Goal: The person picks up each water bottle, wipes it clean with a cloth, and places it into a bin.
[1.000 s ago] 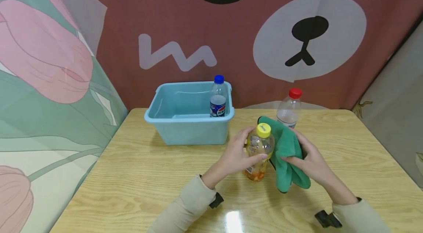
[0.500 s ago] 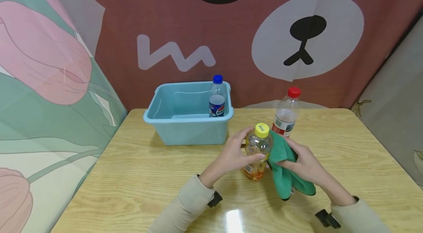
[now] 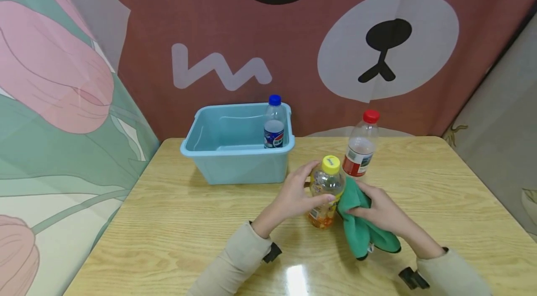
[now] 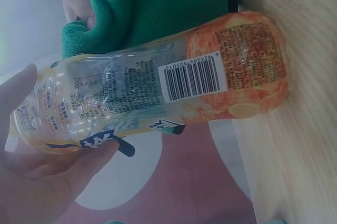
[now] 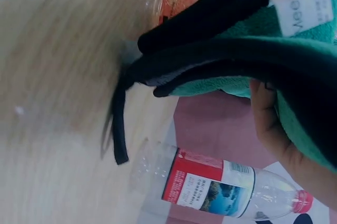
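Left wrist: the left grip [image 4: 50, 182] holds a bottle [image 4: 150, 84] with barcode [image 4: 192, 77] 6921294305012.

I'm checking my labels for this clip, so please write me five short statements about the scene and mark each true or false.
1. The left-hand grip holds a clear plastic bottle with a yellow cap. True.
2. The right-hand grip holds nothing. False: it holds a green fabric cloth with dark edging.
3. A clear plastic bottle with a blue cap is inside the light-blue rectangular plastic tub. True.
4. The clear plastic bottle with a red cap lies on its side. False: it stands upright on the pale wood-grain table.
5. The cloth has a white tag. True.
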`<state>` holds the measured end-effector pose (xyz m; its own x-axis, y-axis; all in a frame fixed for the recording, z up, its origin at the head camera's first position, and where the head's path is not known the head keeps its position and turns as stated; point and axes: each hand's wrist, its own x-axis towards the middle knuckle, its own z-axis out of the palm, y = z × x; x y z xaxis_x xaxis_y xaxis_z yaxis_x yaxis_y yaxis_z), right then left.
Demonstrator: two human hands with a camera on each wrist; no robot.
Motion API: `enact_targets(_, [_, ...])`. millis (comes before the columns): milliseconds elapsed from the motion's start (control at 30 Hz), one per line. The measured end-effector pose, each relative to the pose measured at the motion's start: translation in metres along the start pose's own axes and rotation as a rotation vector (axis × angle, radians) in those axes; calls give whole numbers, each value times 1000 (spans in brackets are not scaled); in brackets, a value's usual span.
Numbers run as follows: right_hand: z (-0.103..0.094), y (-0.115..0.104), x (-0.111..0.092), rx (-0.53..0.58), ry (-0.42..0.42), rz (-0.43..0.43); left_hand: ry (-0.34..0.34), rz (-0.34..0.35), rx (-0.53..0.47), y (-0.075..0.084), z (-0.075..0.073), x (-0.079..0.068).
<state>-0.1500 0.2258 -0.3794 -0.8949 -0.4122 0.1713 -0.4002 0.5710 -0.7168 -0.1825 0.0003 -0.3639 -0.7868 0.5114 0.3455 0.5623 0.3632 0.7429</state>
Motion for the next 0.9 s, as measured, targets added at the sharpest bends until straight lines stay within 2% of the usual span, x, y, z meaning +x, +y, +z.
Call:
enact_targets(200, [-2,-1,-2,147,-80,-26,-6,-12,-9,2,-1,-1])
enact_targets(300, [-3,-5,-2,221,-96,-6,-8,-13,-11,2,-1,-1])
enact_targets(367, [-2,-8,-1,215,-76,31,-7,-10,-11,2,-1,0])
enact_targets(533, [4,-12,0,122,10,130,-6,-6,-7,2,0,0])
enact_targets(767, [11,-9,1,30,74,134,-10,-26,-4,3,-1,-1])
enact_targets(900, [17,-5,1,32,82,153,-10,-36,-7,3,-1,-1])
